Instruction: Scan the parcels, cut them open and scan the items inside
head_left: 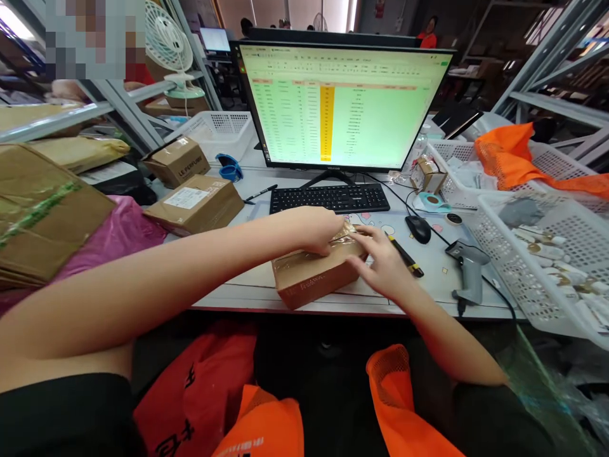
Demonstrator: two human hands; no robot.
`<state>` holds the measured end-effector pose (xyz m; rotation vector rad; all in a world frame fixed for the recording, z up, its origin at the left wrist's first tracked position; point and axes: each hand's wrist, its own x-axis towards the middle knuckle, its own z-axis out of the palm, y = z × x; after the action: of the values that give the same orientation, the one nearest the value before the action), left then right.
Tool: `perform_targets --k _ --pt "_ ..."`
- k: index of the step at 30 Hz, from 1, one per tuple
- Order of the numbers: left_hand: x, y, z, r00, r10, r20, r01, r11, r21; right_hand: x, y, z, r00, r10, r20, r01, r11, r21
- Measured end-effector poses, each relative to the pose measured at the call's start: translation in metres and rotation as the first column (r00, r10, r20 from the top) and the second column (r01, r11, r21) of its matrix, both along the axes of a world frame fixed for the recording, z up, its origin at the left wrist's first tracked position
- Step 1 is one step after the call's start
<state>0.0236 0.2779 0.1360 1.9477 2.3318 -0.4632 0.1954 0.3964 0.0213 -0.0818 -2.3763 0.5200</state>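
Observation:
A brown cardboard box (316,279) lies at the table's front edge, slightly turned, with faint print on its near side. Shiny clear packing tape (346,233) runs over the far right part of its top. Curled fingers of my left hand (321,228) press at this tape, their tips partly hidden. At the box's right end, my right hand (384,261) has its thumb and fingers apart, touching the edge and the tape. Just right of that hand lies a yellow and black box cutter (406,257).
Behind the box stand a keyboard (329,198) and a lit monitor (342,108). A mouse (419,229), a barcode scanner (470,273) and white baskets (537,292) are at right. Cardboard boxes (204,206) and a pink bag (111,238) crowd the left.

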Motion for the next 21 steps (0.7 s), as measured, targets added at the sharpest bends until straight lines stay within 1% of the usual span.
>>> perform_targets --k 1,3,6,8,10,11,13,15,17,18,19,20,21 --pt "0.004 0.002 0.000 1.000 -0.022 -0.017 0.022 1.000 -0.003 -0.006 -0.011 0.000 0.998 0.036 -0.043 -0.035 0.999 0.019" --pt "0.007 0.002 -0.001 0.999 -0.044 -0.030 0.044 0.999 -0.003 -0.014 -0.024 -0.007 0.995 0.044 -0.092 -0.041 0.998 0.037" --pt "-0.003 -0.002 0.000 1.000 0.001 0.011 -0.001 0.999 0.046 -0.014 -0.028 -0.025 0.988 0.047 -0.149 -0.041 0.998 0.047" --pt "-0.019 -0.005 0.002 0.991 0.054 0.126 -0.069 0.991 0.115 -0.006 -0.028 -0.033 0.979 0.067 -0.192 -0.056 0.997 0.062" --pt "-0.040 -0.006 0.002 0.950 0.075 0.303 -0.126 0.980 0.153 0.001 -0.027 -0.032 0.980 0.082 -0.184 -0.068 0.995 0.077" --pt "-0.052 -0.005 -0.001 0.920 0.071 0.386 -0.146 0.975 0.169 0.003 -0.026 -0.028 0.985 0.083 -0.149 -0.070 0.993 0.091" --pt "-0.073 0.000 -0.014 0.868 0.051 0.493 -0.183 0.957 0.223 0.002 -0.024 -0.012 0.995 0.092 -0.025 -0.088 0.987 0.137" --pt "-0.087 0.007 -0.034 0.846 0.061 0.529 -0.236 0.934 0.270 -0.004 -0.020 0.010 0.983 0.120 0.137 -0.143 0.975 0.169" --pt "-0.092 0.011 -0.051 0.826 0.093 0.556 -0.272 0.930 0.248 -0.012 -0.016 0.032 0.952 0.132 0.276 -0.185 0.967 0.177" --pt "-0.091 0.010 -0.056 0.825 0.101 0.556 -0.281 0.927 0.249 -0.015 -0.015 0.041 0.938 0.124 0.324 -0.193 0.963 0.188" --pt "-0.089 0.006 -0.058 0.841 0.089 0.533 -0.278 0.917 0.287 -0.017 -0.014 0.050 0.926 0.113 0.360 -0.199 0.957 0.211" --pt "-0.085 -0.001 -0.057 0.876 0.054 0.479 -0.255 0.895 0.365 -0.018 -0.014 0.056 0.917 0.105 0.386 -0.210 0.947 0.242" --pt "-0.080 -0.012 -0.054 0.918 0.005 0.397 -0.204 0.862 0.463 -0.018 -0.014 0.060 0.914 0.097 0.394 -0.221 0.933 0.283"
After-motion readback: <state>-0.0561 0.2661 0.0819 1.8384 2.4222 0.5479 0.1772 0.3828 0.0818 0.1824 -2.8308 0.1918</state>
